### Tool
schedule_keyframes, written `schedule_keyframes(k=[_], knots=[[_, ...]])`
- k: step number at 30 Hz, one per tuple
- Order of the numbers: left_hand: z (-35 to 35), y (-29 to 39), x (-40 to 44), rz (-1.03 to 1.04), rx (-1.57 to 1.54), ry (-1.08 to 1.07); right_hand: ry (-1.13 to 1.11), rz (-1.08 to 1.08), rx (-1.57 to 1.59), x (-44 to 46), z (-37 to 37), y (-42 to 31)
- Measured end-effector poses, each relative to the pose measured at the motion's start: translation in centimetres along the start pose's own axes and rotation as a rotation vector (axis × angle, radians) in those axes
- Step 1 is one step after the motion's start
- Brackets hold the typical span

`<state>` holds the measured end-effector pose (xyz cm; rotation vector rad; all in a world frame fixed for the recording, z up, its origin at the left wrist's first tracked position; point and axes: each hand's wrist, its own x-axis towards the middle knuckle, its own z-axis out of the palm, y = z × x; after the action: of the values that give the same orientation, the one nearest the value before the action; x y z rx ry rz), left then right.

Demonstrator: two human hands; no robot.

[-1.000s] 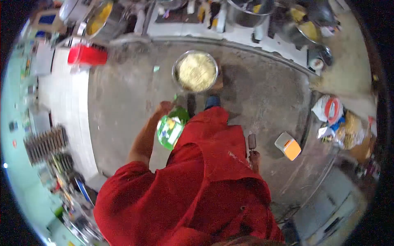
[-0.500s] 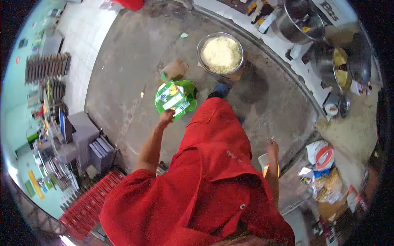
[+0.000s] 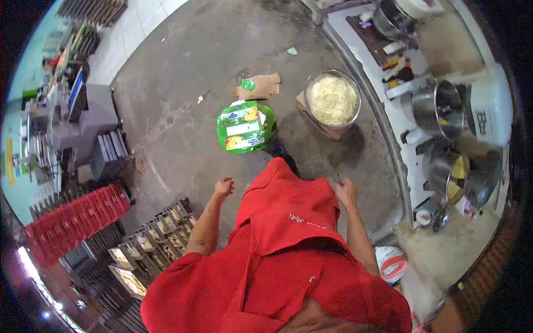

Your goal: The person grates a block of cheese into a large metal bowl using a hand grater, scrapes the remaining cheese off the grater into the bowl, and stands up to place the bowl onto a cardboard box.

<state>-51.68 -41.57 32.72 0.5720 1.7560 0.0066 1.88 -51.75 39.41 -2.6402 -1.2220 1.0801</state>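
My left hand (image 3: 224, 187) is off the floor with loosely curled fingers, apart from everything, and nothing shows in it. Ahead of it, a green printed package (image 3: 244, 126) with yellow fruit pictures lies on the floor by my foot. My right hand (image 3: 346, 193) is closed at the right edge of my red apron (image 3: 294, 200). A small, thin, dark tool (image 3: 338, 178) sticks out from its fingers; its kind is too small to tell. Forward and right stands a metal bowl (image 3: 333, 100) heaped with pale yellow shreds, on a cardboard box (image 3: 331, 132).
Flattened cardboard (image 3: 264, 87) lies beyond the green package. Along the right, a raised ledge carries steel mixer bowls (image 3: 437, 111) and a small scale (image 3: 423, 216). Racks with trays (image 3: 158, 236) stand close on my left, red crates (image 3: 80, 213) farther out.
My left hand has let go of the green package and drawn back. My right hand has come forward with the thin tool. The view has turned, bringing the tray racks into sight.
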Motion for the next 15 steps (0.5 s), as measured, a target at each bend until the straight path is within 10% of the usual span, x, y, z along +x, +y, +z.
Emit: schedule_keyframes(k=[7,15], knots=[[1.2,-3.0,-3.1,0.071,-0.449,0.043,-0.04,-0.529,-0.056,18.3,3.8,-14.7],[11.7,-13.0,-10.7,-0.372,-0.544,0.253,-0.068,-0.307,-0.069,44.6,15.0,-31.7]])
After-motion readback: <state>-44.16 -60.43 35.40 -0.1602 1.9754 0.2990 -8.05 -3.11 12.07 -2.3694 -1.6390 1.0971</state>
